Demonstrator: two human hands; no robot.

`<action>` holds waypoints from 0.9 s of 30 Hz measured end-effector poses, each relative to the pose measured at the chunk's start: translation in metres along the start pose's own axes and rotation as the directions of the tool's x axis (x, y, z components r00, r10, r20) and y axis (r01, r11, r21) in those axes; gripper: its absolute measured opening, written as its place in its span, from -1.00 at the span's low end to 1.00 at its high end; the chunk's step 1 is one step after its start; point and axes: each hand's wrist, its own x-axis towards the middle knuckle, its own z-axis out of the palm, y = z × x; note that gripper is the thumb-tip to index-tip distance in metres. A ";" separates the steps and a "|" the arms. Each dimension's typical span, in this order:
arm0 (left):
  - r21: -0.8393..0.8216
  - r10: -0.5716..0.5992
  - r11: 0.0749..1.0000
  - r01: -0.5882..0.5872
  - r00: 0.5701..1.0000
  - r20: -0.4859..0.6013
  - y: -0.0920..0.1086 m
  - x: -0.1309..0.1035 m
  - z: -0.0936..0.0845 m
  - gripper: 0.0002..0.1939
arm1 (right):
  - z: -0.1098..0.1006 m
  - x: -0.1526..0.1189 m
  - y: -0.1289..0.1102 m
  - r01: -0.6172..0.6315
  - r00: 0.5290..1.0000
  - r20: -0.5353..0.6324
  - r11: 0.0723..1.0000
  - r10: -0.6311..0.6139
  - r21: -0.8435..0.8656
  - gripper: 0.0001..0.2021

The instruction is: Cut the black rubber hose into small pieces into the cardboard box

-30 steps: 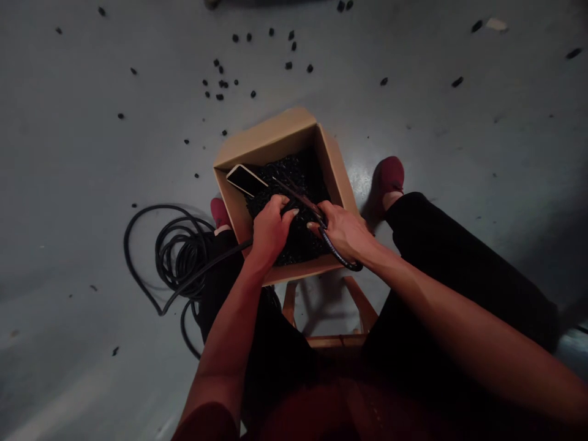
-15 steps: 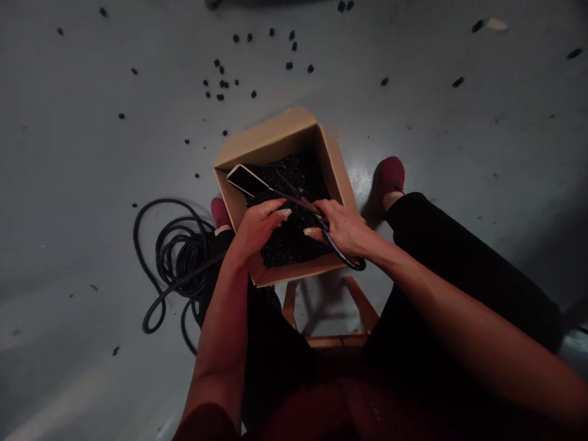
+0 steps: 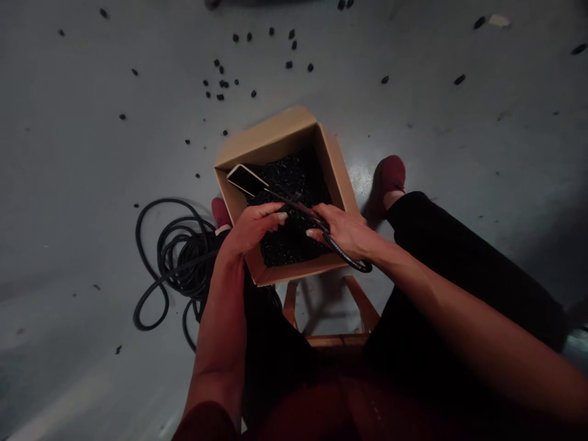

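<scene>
My right hand (image 3: 342, 229) is closed around a pair of scissors (image 3: 298, 205), their blades pointing up and left over the box. One dark, looped handle (image 3: 351, 262) sticks out below that hand. Just left of the blades, my left hand (image 3: 260, 225) is pinched on a black cord, whose end is mostly hidden by the fingers. The cord (image 3: 202, 260) passes behind my left forearm from a loose coil (image 3: 181, 257) on the floor. Beneath both hands stands an open cardboard box (image 3: 334, 153) holding many small, shiny black pieces (image 3: 291, 245).
A flat dark rectangle with pale edges (image 3: 248, 180) leans at the box's left inner wall. A wooden stool or chair frame (image 3: 362, 306) shows between my legs. Several short black pieces (image 3: 289, 65) lie scattered on the grey floor. My red shoes (image 3: 391, 173) flank the box.
The scissor blades, spread apart before, now lie closer together. My left hand has shifted slightly left, and the cord's loop on the floor has moved a little down and left.
</scene>
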 end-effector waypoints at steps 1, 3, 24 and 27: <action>-0.003 -0.004 1.000 0.004 1.000 -0.003 0.000 0.000 0.000 -0.65 | 0.000 0.000 -0.001 -0.003 1.000 -0.007 1.000 0.003 0.002 -0.67; -0.016 -0.009 1.000 0.009 1.000 -0.004 0.001 0.002 0.001 -0.67 | 0.001 -0.001 -0.003 -0.010 1.000 -0.023 1.000 0.010 0.013 -0.69; 0.656 -0.097 0.742 0.137 0.991 -0.097 -0.037 0.038 0.034 -0.79 | 0.056 0.012 0.007 -0.351 0.936 0.099 0.921 0.338 0.170 -0.81; 0.610 -0.026 0.786 0.102 0.991 -0.132 -0.027 0.035 0.025 -0.79 | 0.065 0.008 0.007 -0.416 0.909 0.183 0.795 0.374 0.441 -0.81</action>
